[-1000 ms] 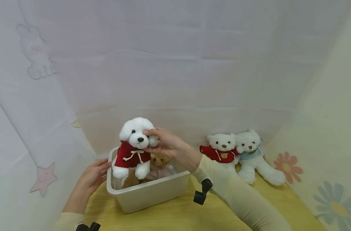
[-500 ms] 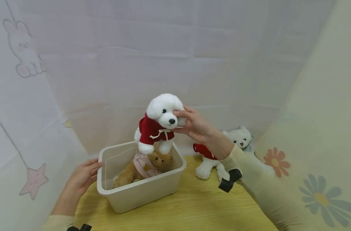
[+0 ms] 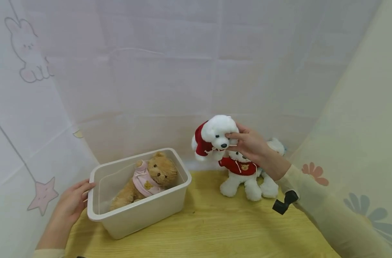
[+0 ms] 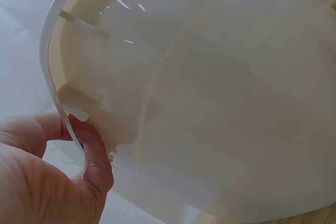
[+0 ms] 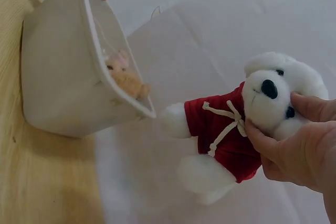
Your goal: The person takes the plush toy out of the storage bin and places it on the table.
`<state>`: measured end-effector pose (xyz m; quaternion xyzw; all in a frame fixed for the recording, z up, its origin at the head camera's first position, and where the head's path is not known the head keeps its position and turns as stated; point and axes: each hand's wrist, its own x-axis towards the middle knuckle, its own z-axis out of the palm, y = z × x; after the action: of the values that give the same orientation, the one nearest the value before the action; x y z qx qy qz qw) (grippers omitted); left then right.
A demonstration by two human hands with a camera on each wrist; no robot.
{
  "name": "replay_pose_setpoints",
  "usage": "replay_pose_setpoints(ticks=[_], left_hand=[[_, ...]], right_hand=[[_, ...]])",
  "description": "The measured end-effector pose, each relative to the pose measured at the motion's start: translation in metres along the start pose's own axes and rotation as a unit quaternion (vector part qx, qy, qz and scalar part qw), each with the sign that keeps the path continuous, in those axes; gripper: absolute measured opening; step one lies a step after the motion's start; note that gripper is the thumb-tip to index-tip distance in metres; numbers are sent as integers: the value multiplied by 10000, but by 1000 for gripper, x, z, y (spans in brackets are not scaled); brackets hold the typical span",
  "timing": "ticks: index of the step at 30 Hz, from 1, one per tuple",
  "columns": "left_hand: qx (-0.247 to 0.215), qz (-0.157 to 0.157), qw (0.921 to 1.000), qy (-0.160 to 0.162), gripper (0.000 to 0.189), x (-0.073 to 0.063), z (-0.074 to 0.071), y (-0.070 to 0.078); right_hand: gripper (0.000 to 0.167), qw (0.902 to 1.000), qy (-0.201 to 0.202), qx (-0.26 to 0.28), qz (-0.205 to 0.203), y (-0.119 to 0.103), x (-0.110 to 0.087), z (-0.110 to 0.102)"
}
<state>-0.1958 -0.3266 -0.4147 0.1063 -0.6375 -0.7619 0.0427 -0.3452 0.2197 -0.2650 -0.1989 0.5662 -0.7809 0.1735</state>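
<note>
The right hand (image 3: 252, 145) is grasping a white plush dog (image 3: 215, 136) by the head, 1 digit lying beside an eye and another under the chin. The dog is hanging just left of that hand, clear of the tabletop (image 3: 212, 222), and is wearing a red hoodie (image 5: 231, 158) with a pale drawstring tied in a bow.

The left hand (image 3: 72, 201) is pinching the rim of a cream plastic bin (image 3: 144, 214), which is resting on the tabletop just to that hand's right. Inside the bin, between the 2 hands, a brown plush bear (image 3: 163, 170) is lying on a slant, its head toward the right hand and its legs toward the left. It is wearing a pink top (image 3: 142, 184).

Below the right hand, a white bear in a red sweater (image 3: 239, 168) is sitting on the tabletop, the dog and fingers partly covering its head. Another white plush (image 3: 269, 187) is showing partly behind the right hand and wrist. A black clip (image 3: 285, 202) is sitting on the right sleeve.
</note>
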Motion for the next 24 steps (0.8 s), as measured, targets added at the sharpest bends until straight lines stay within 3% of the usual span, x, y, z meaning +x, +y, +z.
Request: replay_pose_setpoints(ticks=[5,10,12,17,24], left_hand=[[-96,-18,9999,50,72,-8,-10,2],[-60,-6,10000,-12,79,-6,-13,2],[-73,-15,10000,-51,77,-4,-13,1],[-92,-1,9999,-72,73,-4,-11,0],[-364,32,9993,52,70,-8,-6,3]], right_hand=[[70,9993,239,261,145,52,15,-19],[78,9939,704,780,345,104,28,-36],[79,9924,891,758,371,120,32,-43],[75,9925,1183,94,275,148,43,-59],[71,9857,1367,-967,169,166,50,-64]])
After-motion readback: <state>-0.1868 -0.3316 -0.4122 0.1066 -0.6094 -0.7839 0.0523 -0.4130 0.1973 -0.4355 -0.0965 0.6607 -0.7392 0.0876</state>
